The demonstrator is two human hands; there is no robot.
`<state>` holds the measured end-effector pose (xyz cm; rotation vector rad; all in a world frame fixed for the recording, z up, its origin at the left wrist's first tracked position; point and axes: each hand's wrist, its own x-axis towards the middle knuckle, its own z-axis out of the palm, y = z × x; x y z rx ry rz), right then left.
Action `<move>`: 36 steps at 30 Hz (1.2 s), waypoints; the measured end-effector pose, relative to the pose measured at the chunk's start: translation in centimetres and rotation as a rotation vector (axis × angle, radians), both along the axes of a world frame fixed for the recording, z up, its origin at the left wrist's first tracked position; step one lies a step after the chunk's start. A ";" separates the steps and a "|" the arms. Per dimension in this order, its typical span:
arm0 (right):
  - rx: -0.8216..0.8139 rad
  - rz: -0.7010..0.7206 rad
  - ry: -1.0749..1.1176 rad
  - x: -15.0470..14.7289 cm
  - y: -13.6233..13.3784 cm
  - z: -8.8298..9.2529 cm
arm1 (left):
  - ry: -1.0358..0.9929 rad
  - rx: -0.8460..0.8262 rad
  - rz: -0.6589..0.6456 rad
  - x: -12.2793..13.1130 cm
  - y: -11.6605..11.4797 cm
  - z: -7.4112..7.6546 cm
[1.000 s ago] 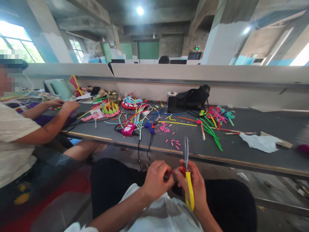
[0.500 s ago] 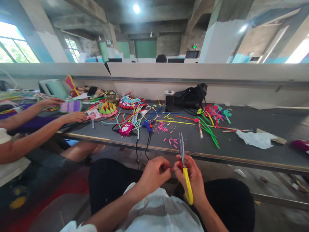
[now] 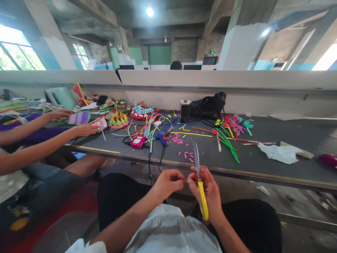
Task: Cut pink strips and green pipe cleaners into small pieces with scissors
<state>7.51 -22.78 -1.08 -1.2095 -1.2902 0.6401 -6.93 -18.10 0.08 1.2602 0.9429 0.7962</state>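
Over my lap, my right hand [image 3: 207,193] is closed around a pair of scissors [image 3: 202,200] with yellow handles, the blades pointing up. My left hand [image 3: 168,184] is pinched, its fingertips almost meeting those of my right hand. Something small and reddish seems to sit between the fingertips, too small to make out. On the table just beyond lie several short pink cut pieces [image 3: 186,154] and a pile of pink bits [image 3: 177,140]. A blue glue gun [image 3: 161,138] rests beside the pile, its cord hanging over the table edge.
A magenta box [image 3: 138,141], loose pipe cleaners [image 3: 150,128], a fuzzy flower bunch [image 3: 234,126], a black bag [image 3: 209,107] and white tissue [image 3: 280,153] lie on the table [image 3: 263,172]. At left, a co-worker's hands [image 3: 85,130] handle a pink piece.
My hands and the scissors have shifted slightly left and up, still close together. The co-worker's nearer hand has taken hold of the pink piece and moved a little right.
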 end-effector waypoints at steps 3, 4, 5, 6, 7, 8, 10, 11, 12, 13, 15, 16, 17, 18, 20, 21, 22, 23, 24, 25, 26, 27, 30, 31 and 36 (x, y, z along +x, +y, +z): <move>0.005 -0.090 -0.090 -0.1 -0.4 -1.0 | -0.184 -0.018 0.105 -0.2 -0.1 1.1; 0.019 -0.123 -0.143 -0.1 -0.6 -1.5 | -0.242 -0.011 0.142 -0.2 -0.1 1.5; 0.038 -0.153 -0.203 -0.2 -0.8 -2.2 | -0.292 -0.003 0.174 -0.3 -0.2 1.9; 0.048 -0.171 -0.256 -0.3 -1.1 -2.9 | -0.331 0.004 0.201 -0.3 -0.3 2.1; 0.056 -0.177 -0.299 -0.4 -1.3 -3.6 | -0.358 0.009 0.224 -0.2 -0.3 2.3; 0.061 -0.178 -0.332 -0.5 -1.5 -4.3 | -0.377 0.011 0.242 -0.2 -0.4 2.5; 0.069 -0.172 -0.378 -0.7 -1.8 -5.2 | -0.398 0.006 0.264 0.1 -0.6 2.5; 0.068 -0.170 -0.397 -0.8 -1.9 -5.5 | -0.407 0.005 0.268 0.2 -0.7 2.5; 0.064 -0.169 -0.414 -0.8 -2.0 -5.7 | -0.415 0.006 0.270 0.3 -0.8 2.5; 0.057 -0.171 -0.431 -0.9 -2.1 -5.8 | -0.423 0.005 0.270 0.4 -0.8 2.4; 0.041 -0.183 -0.459 -1.0 -2.1 -5.7 | -0.439 0.003 0.269 0.5 -0.8 2.4; 0.037 -0.191 -0.468 -1.0 -2.1 -5.6 | -0.444 0.003 0.268 0.5 -0.8 2.4; 0.034 -0.199 -0.474 -1.0 -2.1 -5.5 | -0.447 0.003 0.266 0.5 -0.8 2.4; 0.033 -0.205 -0.476 -1.0 -2.1 -5.5 | -0.449 0.003 0.265 0.5 -0.8 2.4; 0.029 -0.209 -0.478 -1.1 -2.2 -5.6 | -0.448 0.003 0.270 0.5 -0.9 2.5; 0.026 -0.207 -0.479 -1.1 -2.3 -5.7 | -0.445 0.004 0.273 0.5 -0.9 2.5; 0.023 -0.207 -0.480 -1.1 -2.3 -5.8 | -0.441 0.007 0.278 0.5 -0.9 2.5; 0.017 -0.208 -0.482 -1.1 -2.4 -5.9 | -0.438 0.011 0.283 0.5 -1.0 2.5; 0.013 -0.210 -0.485 -1.1 -2.4 -6.0 | -0.435 0.016 0.290 0.5 -1.0 2.4; 0.008 -0.213 -0.489 -1.0 -2.5 -6.1 | -0.432 0.023 0.294 0.5 -1.0 2.4; 0.002 -0.214 -0.493 -1.0 -2.5 -6.1 | -0.431 0.030 0.298 0.5 -1.1 2.3; -0.004 -0.215 -0.498 -1.0 -2.5 -6.1 | -0.428 0.037 0.301 0.5 -1.1 2.2; -0.015 -0.221 -0.517 -1.0 -2.6 -6.0 | -0.412 0.052 0.306 0.5 -1.0 2.1; -0.016 -0.229 -0.522 -1.0 -2.6 -5.9 | -0.408 0.052 0.310 0.5 -1.0 2.1; 0.005 -0.258 -0.518 -1.0 -2.6 -6.0 | -0.395 0.043 0.323 0.7 -1.0 2.0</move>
